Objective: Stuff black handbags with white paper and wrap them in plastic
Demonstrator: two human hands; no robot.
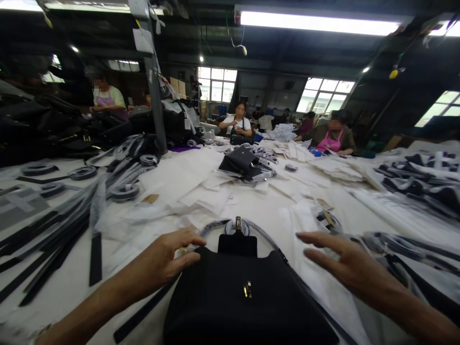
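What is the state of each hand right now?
Left hand: open, at the smooth black handbag; contact unclear.
Right hand: open, holding nothing.

From where I stand the hall is dim overhead, the ceiling sinking to near-black around a long tube light that burns out to plain white. Pale daylight enters through the far windows, their panes overexposed. The worktop gives back a soft grey-white glow with faint shadows, while the black bag swallows detail (its gold clasp does catch a glint). The wide view bends toward its edges: the post leans, the right-hand window tilts, and the distant people are soft.
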